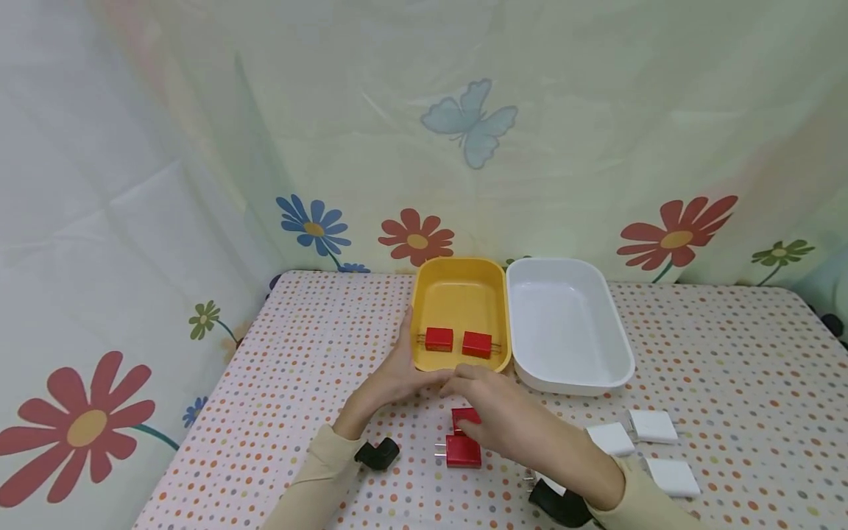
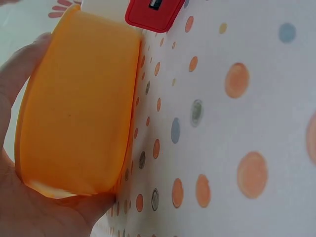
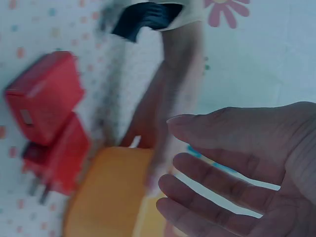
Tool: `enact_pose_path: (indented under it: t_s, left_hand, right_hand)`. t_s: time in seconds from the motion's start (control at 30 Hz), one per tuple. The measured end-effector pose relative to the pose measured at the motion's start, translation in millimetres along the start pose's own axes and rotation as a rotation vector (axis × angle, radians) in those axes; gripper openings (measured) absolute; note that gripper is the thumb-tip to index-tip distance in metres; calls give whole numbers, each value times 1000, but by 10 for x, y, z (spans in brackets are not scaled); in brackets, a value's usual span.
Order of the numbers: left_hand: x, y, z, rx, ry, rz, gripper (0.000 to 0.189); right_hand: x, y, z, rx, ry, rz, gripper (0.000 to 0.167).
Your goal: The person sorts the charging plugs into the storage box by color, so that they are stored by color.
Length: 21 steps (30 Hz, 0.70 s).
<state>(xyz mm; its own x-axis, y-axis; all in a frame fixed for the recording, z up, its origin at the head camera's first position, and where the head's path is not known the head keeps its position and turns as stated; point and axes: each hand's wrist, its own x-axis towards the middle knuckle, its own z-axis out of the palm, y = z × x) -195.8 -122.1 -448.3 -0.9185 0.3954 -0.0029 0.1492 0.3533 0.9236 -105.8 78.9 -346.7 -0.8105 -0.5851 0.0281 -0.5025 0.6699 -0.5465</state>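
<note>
My left hand holds the near left corner of a yellow tray, its thumb along the front rim and its fingers along the left side. The left wrist view shows that hand wrapped about the tray's end. Inside the tray lie two red USB chargers with metal prongs. Two more red chargers lie on the table in front, one partly behind my right hand. That hand hovers over them near the tray's front edge, holding nothing; its fingers look loosely extended in the right wrist view.
A white tray stands against the yellow tray's right side. Several white chargers lie on the dotted tablecloth at the right, one partly hidden by my right wrist. A flowered curtain hangs behind the table.
</note>
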Motion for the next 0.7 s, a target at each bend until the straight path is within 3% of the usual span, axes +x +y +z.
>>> enact_pose_path:
  t_s: [0.23, 0.43, 0.7]
  left_hand:
    - [6, -8, 21, -5, 20, 38, 135]
    - [20, -18, 18, -32, 17, 61, 133]
    - [12, -18, 21, 2, 30, 14, 136]
  right_hand:
    - [-63, 254, 291, 33, -41, 39, 35]
    - [-24, 353, 401, 42, -41, 73, 42]
    - [3, 434, 468, 0, -41, 17, 37]
